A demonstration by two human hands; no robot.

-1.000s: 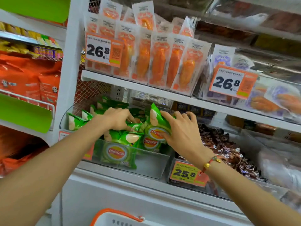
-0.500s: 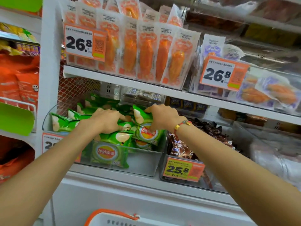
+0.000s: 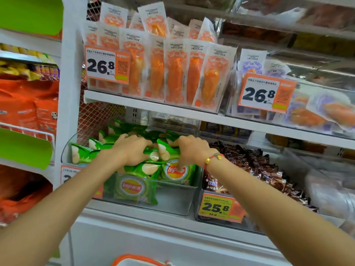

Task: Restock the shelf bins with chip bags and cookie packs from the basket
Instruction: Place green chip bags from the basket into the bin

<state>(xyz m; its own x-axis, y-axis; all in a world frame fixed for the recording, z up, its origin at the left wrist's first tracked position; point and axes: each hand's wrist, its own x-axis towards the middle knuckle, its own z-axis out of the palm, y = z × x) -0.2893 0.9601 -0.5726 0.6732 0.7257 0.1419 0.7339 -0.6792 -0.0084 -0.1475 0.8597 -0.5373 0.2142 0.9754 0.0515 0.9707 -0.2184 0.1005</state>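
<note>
1. Both hands are sunk into the clear bin [image 3: 172, 203] on the lower shelf, right in the pile of green chip bags [image 3: 134, 187].
2. The left hand [image 3: 132, 148] is curled over the top of the green bags near the middle of the bin, fingers bent down and clamped around the bag tops (which exact bag is gripped can't be made out).
3. The right hand [image 3: 190, 150] is at 3 o'clock from the left one, just beside it, with fingers curled down over the upright chip bag [image 3: 175, 169] at the bin's right front corner; its top edge is pinched.
4. A red string bracelet [image 3: 214, 159] with gold beads is worn on the right wrist.
5. A bin of brown cookie packs [image 3: 259, 169] is found at 3 o'clock of the chip bin, touching it, with a 25.8 price tag [image 3: 219, 207] on its front.
6. At 12 o'clock, the upper shelf is lined with orange snack pouches [image 3: 172, 73] behind a 26.8 tag [image 3: 105, 64].
7. At 6 o'clock, only the orange rim of the basket [image 3: 140, 259] is seen at the bottom edge.
</note>
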